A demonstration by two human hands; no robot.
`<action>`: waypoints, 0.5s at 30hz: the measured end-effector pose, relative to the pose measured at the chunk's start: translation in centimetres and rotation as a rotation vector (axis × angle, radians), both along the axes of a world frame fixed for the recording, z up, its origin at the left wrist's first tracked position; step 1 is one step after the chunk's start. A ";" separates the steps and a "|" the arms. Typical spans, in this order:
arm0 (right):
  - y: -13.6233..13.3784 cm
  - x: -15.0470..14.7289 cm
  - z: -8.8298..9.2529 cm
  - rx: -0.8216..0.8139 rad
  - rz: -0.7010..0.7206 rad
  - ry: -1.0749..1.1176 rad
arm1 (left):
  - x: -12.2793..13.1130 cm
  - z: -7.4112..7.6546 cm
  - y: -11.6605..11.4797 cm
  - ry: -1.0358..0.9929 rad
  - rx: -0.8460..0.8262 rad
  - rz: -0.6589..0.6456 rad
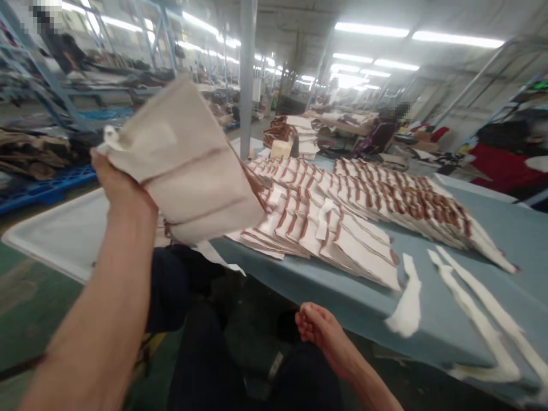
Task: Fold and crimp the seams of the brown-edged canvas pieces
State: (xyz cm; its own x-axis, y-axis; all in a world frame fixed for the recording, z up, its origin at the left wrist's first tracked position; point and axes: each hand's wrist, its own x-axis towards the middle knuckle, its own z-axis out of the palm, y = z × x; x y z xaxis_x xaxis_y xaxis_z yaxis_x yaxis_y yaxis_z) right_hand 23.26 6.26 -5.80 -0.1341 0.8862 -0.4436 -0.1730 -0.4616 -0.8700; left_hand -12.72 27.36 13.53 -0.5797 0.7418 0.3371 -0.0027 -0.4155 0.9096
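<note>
My left hand [122, 181] is raised at the left, its fingers closed on a bundle of cream fabric pieces [192, 165] with brown edges. A white strip [112, 137] sticks out at the held corner. The bundle is tilted and slightly blurred, held up beside the left end of the stacks on the table. My right hand [319, 328] hangs low in front of the table's near edge, fingers curled into a loose fist with nothing showing in them. Closest to it on the table are overlapping cream fabric stacks [363, 245] with brown edges.
A blue-grey cloth covers the table [428, 337]. White strips [406, 302] lie at its right part, and more fabric stacks [398, 200] behind. A metal post [247, 80] stands at the far edge. A white board [64, 228] juts out left. My legs are below.
</note>
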 end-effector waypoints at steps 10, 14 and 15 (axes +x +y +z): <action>-1.5 0.6 -3.8 -0.072 0.019 -0.024 | -7.6 -14.2 -0.6 -0.201 -0.446 0.090; 0.3 -1.1 -2.8 0.012 0.074 -0.089 | -2.8 -19.0 -1.6 -0.102 -0.528 0.117; 0.9 -1.6 -2.3 0.029 0.086 -0.097 | -1.4 -19.7 -1.8 -0.069 -0.558 0.083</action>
